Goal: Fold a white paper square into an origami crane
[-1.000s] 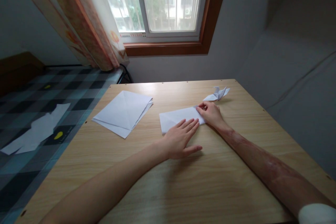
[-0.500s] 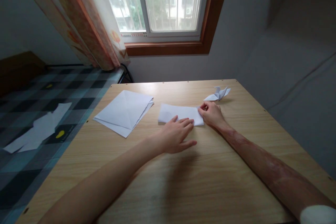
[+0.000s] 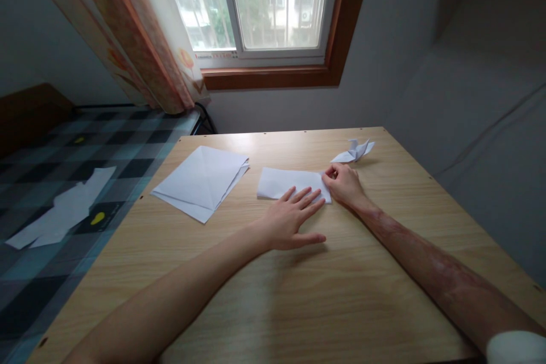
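A white sheet of paper [image 3: 285, 180], folded into a rectangle, lies on the wooden table in front of me. My left hand [image 3: 296, 216] is spread flat over its near edge, fingertips on the paper and thumb out to the right. At the sheet's right end, my right hand [image 3: 343, 182] pinches the edge between thumb and curled fingers. Just beyond that hand stands a folded paper crane [image 3: 355, 151].
A stack of white paper squares [image 3: 205, 179] rests on the left of the wooden table [image 3: 239, 307]. Paper scraps [image 3: 68, 207] lie on the checked bed [image 3: 38, 278] to the left. A window [image 3: 277, 5] and a curtain [image 3: 145, 28] are behind.
My left hand has shifted slightly right, with its fingers spread wider along the paper's near edge. The right hand keeps its pinch at the right end.
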`<act>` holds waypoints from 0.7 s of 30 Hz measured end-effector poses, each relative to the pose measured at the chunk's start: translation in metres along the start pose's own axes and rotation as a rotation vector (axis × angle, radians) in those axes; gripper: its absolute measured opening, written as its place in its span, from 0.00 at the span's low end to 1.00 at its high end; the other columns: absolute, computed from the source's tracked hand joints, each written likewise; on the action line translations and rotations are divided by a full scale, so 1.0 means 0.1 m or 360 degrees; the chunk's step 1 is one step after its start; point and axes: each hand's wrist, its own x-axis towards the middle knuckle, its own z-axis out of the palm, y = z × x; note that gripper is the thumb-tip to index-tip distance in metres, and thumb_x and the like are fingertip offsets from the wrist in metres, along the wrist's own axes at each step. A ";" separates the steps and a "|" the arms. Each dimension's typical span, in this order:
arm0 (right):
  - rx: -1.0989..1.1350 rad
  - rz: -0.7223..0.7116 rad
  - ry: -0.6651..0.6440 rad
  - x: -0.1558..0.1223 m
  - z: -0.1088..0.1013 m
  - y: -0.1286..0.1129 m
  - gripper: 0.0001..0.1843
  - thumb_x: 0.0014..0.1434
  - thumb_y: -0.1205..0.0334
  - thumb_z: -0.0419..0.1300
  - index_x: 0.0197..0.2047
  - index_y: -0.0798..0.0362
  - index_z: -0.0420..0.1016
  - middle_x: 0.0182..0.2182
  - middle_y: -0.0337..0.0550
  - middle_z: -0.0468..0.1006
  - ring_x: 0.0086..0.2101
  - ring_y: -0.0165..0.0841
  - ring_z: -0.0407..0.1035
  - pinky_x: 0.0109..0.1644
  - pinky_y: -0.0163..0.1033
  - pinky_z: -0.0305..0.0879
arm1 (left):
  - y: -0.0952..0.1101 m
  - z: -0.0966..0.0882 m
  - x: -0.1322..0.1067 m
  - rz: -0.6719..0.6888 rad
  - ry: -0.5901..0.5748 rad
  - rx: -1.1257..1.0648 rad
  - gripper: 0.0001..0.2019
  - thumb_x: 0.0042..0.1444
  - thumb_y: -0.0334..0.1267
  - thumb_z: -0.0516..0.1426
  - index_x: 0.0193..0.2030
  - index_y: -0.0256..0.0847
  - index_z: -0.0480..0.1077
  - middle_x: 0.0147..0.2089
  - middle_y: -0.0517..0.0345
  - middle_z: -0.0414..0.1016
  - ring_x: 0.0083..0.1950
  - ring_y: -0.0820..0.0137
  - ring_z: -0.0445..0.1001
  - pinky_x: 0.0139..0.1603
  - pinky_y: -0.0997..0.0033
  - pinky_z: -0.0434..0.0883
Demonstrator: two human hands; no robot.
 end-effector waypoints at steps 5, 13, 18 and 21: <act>-0.0025 -0.0005 0.0014 0.00 0.01 0.01 0.06 0.59 0.60 0.63 0.30 0.48 0.75 0.34 0.43 0.85 0.37 0.41 0.74 0.45 0.44 0.63 | -0.04 0.02 0.00 0.0030 0.0017 -0.0043 0.48 0.70 0.74 0.51 0.86 0.49 0.50 0.88 0.49 0.45 0.88 0.48 0.45 0.87 0.40 0.41; -0.0041 -0.0039 0.0020 0.00 0.00 0.00 0.06 0.60 0.60 0.63 0.31 0.48 0.76 0.33 0.43 0.84 0.36 0.40 0.73 0.44 0.43 0.61 | 0.00 0.01 0.01 -0.0124 0.0025 -0.0058 0.46 0.74 0.71 0.46 0.86 0.39 0.49 0.87 0.42 0.45 0.88 0.52 0.45 0.87 0.46 0.42; -0.0060 -0.0042 0.0009 0.01 0.01 0.01 0.05 0.59 0.60 0.63 0.31 0.49 0.76 0.33 0.43 0.84 0.36 0.40 0.73 0.43 0.42 0.61 | 0.01 0.01 -0.13 -0.0280 0.0073 0.0033 0.48 0.74 0.71 0.45 0.86 0.36 0.48 0.87 0.40 0.43 0.88 0.49 0.44 0.87 0.42 0.41; -0.0068 -0.0056 0.0020 0.01 0.01 0.02 0.06 0.60 0.60 0.63 0.31 0.48 0.76 0.33 0.43 0.84 0.37 0.41 0.74 0.43 0.43 0.61 | -0.03 -0.03 -0.31 -0.0344 0.0085 0.0090 0.48 0.74 0.71 0.45 0.87 0.38 0.46 0.87 0.40 0.42 0.88 0.49 0.43 0.87 0.41 0.42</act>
